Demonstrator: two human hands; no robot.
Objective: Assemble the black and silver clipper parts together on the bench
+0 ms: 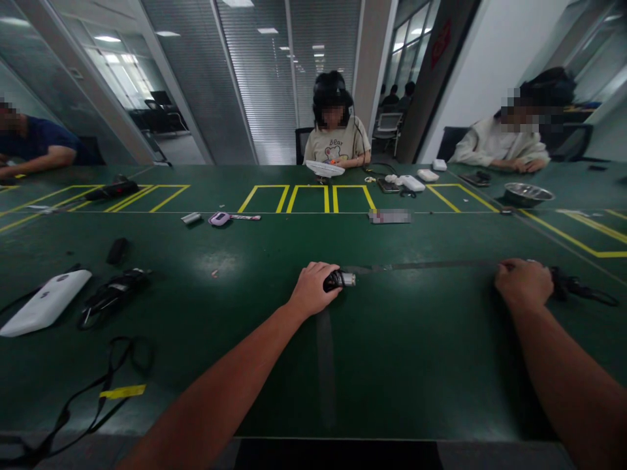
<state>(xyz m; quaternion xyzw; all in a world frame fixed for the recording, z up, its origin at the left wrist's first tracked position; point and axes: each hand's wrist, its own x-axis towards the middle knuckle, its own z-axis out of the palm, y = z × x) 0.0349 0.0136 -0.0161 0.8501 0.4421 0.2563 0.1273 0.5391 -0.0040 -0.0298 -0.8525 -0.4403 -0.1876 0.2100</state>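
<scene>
My left hand rests on the green table with its fingers closed round a small black and silver cylindrical part whose metal end sticks out to the right. My right hand lies farther right, fingers curled over the end of a black object with a cord that trails off to the right. Both forearms reach in from the near edge.
A white device and black cables lie at the left, a black strap with yellow tape nearer. A metal bowl stands at the far right. Three people sit at the far and left sides. Yellow marked boxes cross the table.
</scene>
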